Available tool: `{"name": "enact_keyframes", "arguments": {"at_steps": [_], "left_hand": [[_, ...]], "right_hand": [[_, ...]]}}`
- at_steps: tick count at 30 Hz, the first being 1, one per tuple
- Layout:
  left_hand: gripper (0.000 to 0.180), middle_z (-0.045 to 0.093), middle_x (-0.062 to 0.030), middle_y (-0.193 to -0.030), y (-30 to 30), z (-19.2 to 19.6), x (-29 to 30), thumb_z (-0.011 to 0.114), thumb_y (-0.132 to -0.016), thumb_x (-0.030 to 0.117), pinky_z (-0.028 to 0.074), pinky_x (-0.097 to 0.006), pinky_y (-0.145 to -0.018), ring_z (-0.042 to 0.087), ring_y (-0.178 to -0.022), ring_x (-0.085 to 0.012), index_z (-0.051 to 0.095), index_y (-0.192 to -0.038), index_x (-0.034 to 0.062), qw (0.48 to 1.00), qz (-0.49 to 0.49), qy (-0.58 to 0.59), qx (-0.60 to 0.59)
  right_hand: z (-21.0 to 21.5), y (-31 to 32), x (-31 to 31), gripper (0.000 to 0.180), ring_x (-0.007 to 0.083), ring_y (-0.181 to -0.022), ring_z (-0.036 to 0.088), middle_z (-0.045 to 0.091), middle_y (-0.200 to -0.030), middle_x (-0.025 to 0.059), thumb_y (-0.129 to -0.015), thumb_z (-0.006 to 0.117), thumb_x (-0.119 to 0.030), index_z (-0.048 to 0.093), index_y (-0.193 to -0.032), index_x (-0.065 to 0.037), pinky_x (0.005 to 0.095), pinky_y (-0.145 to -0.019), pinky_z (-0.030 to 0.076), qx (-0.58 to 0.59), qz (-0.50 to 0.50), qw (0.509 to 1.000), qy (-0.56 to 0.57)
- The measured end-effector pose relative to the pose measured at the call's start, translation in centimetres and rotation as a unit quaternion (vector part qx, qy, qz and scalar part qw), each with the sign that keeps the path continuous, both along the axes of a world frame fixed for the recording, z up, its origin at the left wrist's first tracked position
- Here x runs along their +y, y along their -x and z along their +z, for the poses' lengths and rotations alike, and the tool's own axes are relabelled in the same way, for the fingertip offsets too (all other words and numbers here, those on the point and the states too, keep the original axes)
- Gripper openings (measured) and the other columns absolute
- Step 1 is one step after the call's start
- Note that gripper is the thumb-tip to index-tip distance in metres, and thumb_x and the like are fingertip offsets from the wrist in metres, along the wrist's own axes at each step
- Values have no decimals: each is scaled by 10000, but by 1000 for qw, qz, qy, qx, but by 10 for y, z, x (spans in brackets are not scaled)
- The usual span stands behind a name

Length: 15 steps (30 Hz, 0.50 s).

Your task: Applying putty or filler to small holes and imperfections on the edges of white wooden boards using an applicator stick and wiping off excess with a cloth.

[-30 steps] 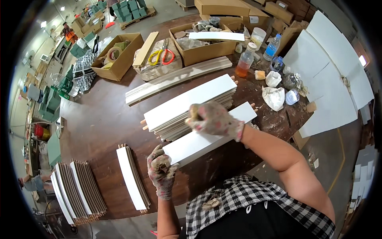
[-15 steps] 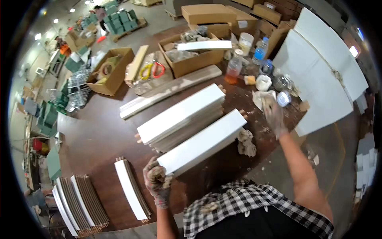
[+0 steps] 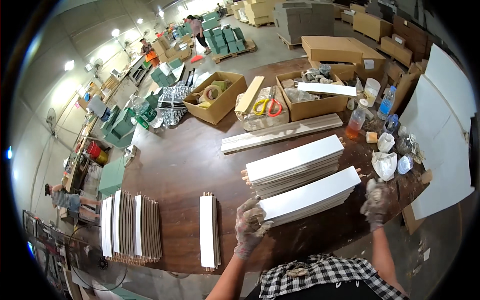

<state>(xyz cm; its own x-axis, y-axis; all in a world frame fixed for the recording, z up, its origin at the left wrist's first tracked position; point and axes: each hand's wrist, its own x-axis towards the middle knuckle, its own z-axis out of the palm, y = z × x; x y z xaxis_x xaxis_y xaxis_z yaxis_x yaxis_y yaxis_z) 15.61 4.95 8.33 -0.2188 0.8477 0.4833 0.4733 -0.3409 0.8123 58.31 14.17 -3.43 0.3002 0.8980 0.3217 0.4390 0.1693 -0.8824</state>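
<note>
A stack of long white slats lies at an angle in front of me, with short wooden pegs sticking out of its right end. My left hand, in a stained glove, is at its left end, fingers apart and touching the slat edges. Past the right end is my right hand, also gloved and smeared by motion; whether it holds the crumpled rag seen there earlier is unclear. Just behind lies a second, taller stack of white slats. A white plastic bag lies beyond my right hand.
Slats stand on edge in a small bundle and a larger bundle at left. Behind are a long board, scissors, a tape box and a cluttered carton. Bottles and white panels stand at right.
My right hand has come back from the white bag toward the front stack's right end. The view has swung left, and my left hand remains at the stack's left end.
</note>
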Motion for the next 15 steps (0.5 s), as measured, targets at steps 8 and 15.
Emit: {"name": "enact_keyframes", "arguments": {"at_steps": [8, 15], "left_hand": [[1000, 509, -175, -1328, 13, -18, 21, 806, -739, 267, 481, -385, -963, 537, -1184, -278, 178, -1483, 38, 998, -30, 50, 11], [1060, 535, -183, -1294, 8, -24, 24, 826, -710, 341, 499, -374, -949, 563, -1162, -278, 170, -1486, 41, 993, -46, 80, -71]], "right_hand": [[175, 121, 24, 484, 308, -987, 583, 589, -1099, 128, -734, 688, -87, 523, -1189, -74, 388, -878, 465, -192, 153, 964, -103], [133, 216, 9, 404, 193, -889, 545, 591, -1069, 8, -754, 713, -152, 598, -1141, -157, 353, -818, 487, -315, 253, 896, -184]]}}
